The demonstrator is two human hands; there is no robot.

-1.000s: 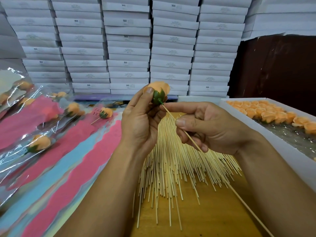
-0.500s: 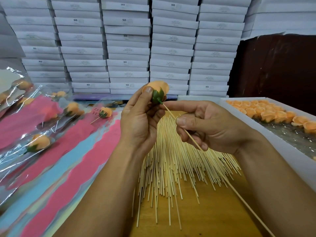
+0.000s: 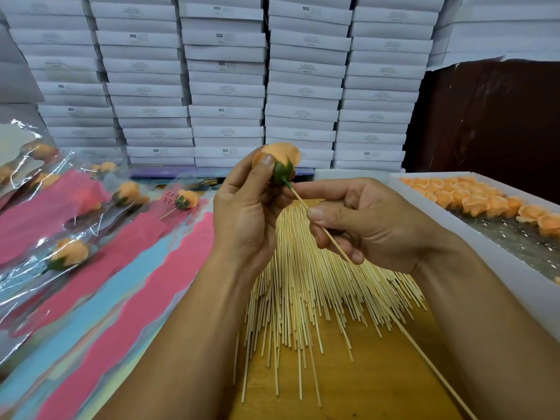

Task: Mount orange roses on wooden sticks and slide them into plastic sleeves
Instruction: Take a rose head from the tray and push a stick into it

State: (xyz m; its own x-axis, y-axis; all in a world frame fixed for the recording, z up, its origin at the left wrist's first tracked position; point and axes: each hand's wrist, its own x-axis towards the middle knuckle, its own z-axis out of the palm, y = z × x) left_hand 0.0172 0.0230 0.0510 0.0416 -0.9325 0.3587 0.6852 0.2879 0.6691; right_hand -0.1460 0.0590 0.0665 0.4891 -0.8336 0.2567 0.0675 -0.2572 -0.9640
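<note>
The left hand (image 3: 242,213) grips a small orange foam rose with a green base (image 3: 280,160), raised above the fanned pile of thin wooden sticks (image 3: 303,292) (on the wooden tabletop). The right hand (image 3: 363,225) pinches one long wooden stick (image 3: 330,236), its tip at the rose's base.

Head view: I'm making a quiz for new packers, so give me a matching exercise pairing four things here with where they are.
Things:
1. rose with green base
2. single stick
3. loose sticks
4. spare roses

Places:
A. in the white box at right
B. fanned on the wooden table
C. held in the left hand
D. pinched in the right hand

Pairs: 1-C, 2-D, 3-B, 4-A
</note>
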